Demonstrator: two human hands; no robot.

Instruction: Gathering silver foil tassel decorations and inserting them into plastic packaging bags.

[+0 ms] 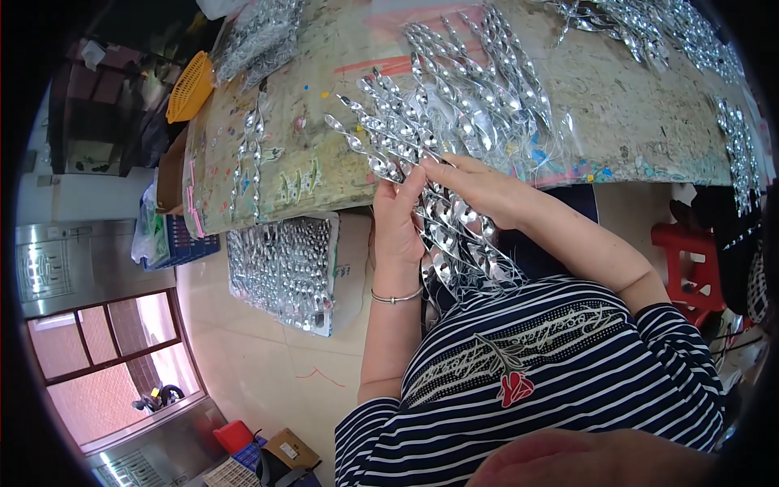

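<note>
A bundle of shiny silver twisted strips [458, 227] passes between my two hands at the table's near edge. Its upper ends fan out over the table, while the lower ends hang toward my lap with thin clear threads among them. My left hand [398, 217] is closed around the bundle's left side, thumb upward. From the right, my right hand [480, 185] grips the same strips, its fingers partly hidden behind them. Just beyond lie more twisted strips [515, 69], with tangled clear threads [531, 150] beside them.
Further strips lie at the table's [649, 126] far right, and a bagged pile [264, 36] sits far left near a yellow basket [190, 87]. Under the left edge stands a strip-filled package [280, 272]. A red stool [690, 268] is at right, a blue crate [191, 239] at left.
</note>
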